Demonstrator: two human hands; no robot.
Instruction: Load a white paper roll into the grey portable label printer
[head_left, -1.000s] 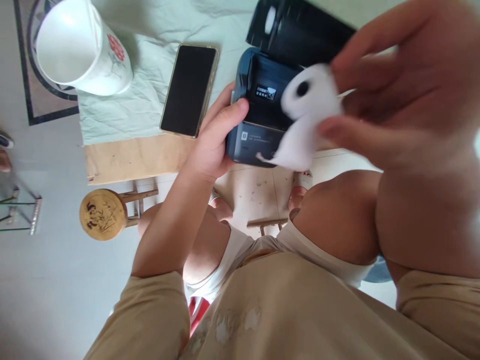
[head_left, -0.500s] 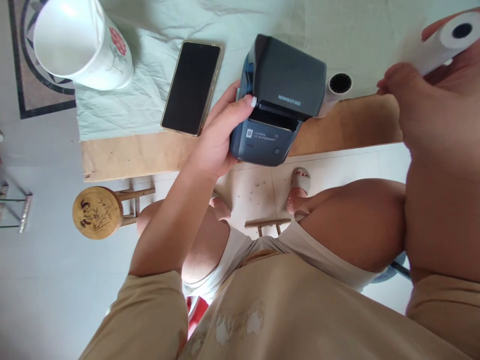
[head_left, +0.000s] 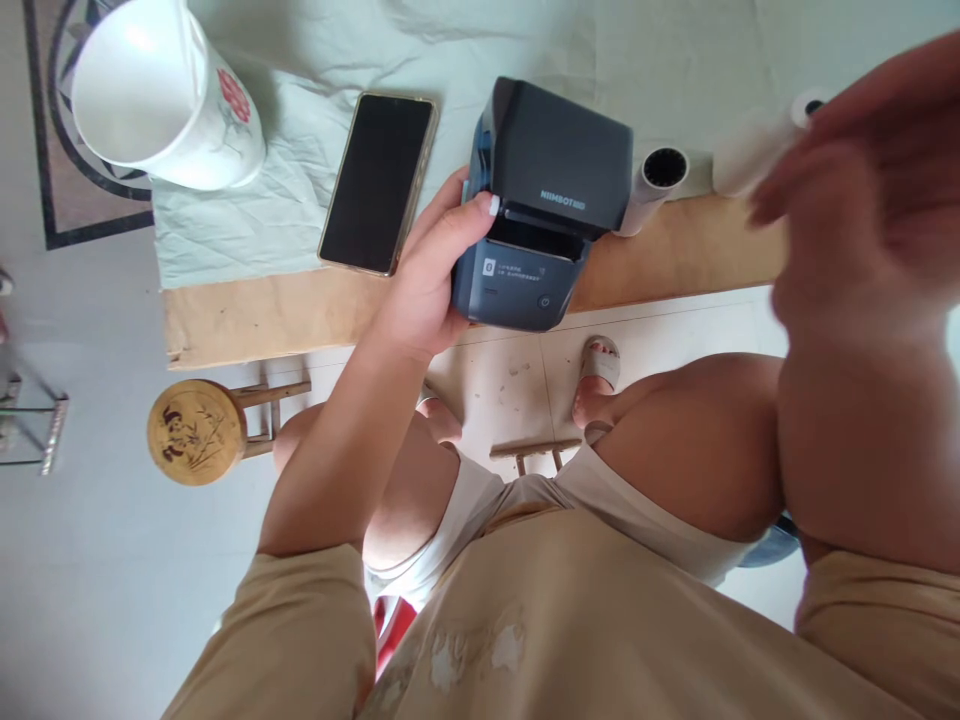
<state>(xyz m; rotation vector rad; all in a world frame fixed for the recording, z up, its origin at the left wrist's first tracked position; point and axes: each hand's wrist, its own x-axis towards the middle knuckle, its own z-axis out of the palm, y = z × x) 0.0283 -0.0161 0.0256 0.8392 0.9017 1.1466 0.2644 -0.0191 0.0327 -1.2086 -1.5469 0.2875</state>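
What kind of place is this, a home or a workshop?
Probably a room in a home. A cloth-covered wooden table holds a flowered white cup and a phone, and a small wooden stool stands on the tiled floor.

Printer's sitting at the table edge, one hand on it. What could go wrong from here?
1. The label printer overhangs the table edge; only the left hand steadies it, so it could tip off if the grip slips.
2. The empty roll core lies on its side beside the printer and could roll off.
3. The right hand, blurred, is by the paper roll near the edge; a nudge might send it over.
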